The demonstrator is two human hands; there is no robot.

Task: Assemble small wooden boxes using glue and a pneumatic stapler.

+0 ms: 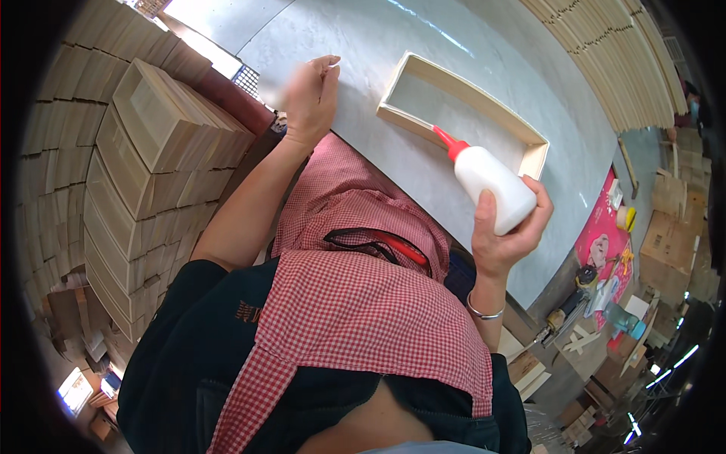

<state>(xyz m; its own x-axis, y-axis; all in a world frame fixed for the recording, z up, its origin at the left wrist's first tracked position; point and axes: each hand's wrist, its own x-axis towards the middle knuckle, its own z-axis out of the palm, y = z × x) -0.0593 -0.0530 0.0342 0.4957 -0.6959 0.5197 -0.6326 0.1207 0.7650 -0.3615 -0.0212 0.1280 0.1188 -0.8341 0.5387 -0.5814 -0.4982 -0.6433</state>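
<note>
My right hand is wrapped round a white squeeze bottle with a red pointed nozzle. The bottle is tilted, and its tip is at the near long side of a rectangular wooden frame. This frame lies on the pale grey tabletop, its inside showing the surface below. To the left of the frame and apart from it, my left hand is raised over the table's near edge with its fingers curled together, partly smeared by motion. Whatever its fingertips may pinch is too small to make out.
Tall stacks of wooden frames stand close by my left arm. More thin wooden pieces are piled at the far right of the table. Past the right edge are a pink cloth, cardboard boxes and a clear bottle.
</note>
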